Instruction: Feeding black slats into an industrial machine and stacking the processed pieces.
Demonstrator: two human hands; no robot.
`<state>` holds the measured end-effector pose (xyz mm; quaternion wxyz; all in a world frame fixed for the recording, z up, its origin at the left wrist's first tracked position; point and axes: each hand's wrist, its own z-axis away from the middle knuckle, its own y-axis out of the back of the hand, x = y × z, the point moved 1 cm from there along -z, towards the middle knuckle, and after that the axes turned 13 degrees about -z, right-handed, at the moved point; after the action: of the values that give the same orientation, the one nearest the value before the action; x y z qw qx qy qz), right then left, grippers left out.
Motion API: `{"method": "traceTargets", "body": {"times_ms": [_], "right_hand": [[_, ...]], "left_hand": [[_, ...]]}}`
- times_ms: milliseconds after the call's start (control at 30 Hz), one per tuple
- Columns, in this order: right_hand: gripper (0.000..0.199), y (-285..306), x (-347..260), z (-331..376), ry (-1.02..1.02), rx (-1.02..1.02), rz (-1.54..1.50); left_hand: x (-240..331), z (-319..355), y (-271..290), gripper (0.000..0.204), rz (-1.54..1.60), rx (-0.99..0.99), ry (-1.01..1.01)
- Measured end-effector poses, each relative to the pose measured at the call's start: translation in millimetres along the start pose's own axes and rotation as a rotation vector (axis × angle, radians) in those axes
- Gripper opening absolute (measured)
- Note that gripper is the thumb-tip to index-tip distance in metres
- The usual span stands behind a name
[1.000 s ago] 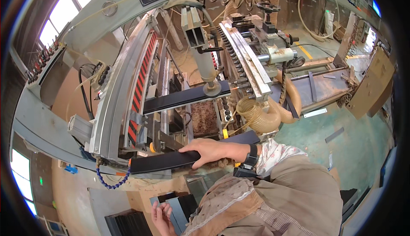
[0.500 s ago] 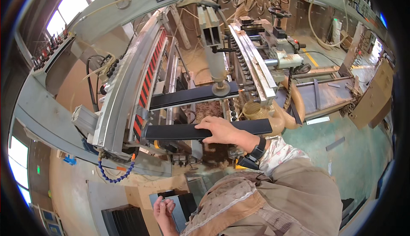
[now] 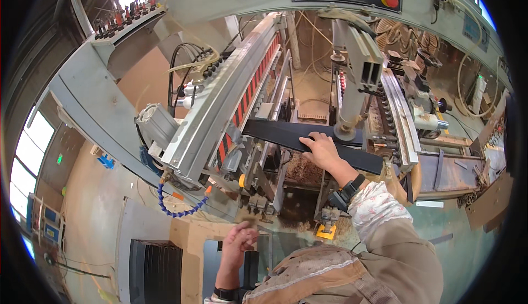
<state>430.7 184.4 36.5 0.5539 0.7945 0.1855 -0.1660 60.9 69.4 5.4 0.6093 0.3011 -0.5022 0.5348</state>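
Note:
My right hand (image 3: 322, 150) lies on a long black panel (image 3: 275, 133) that rests across the bed of a large grey drilling machine (image 3: 220, 111), with the fingers hooked over the panel's far edge. A round clamp foot (image 3: 345, 133) presses down on the panel just right of my fingers. My left hand (image 3: 239, 243) hangs low near my body with loosely curled fingers and nothing in it, just above a dark upright panel (image 3: 251, 268).
A stack of black panels (image 3: 157, 271) stands at the lower left by a wooden block (image 3: 190, 238). A red ruler strip (image 3: 250, 92) runs along the machine's rail. A blue segmented hose (image 3: 176, 213) dangles below. Sawdust (image 3: 300, 166) lies under the bed.
My right hand carried the black panel up and away from me onto the machine bed under the clamp. My left hand rose a little.

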Motion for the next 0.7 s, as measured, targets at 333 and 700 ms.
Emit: {"method": "traceTargets", "body": {"times_ms": [333, 700], "right_hand": [[0.053, -30.7, 25.1, -92.9, 0.119, -0.131, -0.030], [0.064, -13.9, 12.9, -66.2, 0.101, -0.473, -0.247]], "left_hand": [[2.1, -83.2, -39.8, 0.034, 0.018, -0.181, 0.160], [-5.3, -238.2, -168.7, 0.038, 0.262, -0.358, 0.324]]}}
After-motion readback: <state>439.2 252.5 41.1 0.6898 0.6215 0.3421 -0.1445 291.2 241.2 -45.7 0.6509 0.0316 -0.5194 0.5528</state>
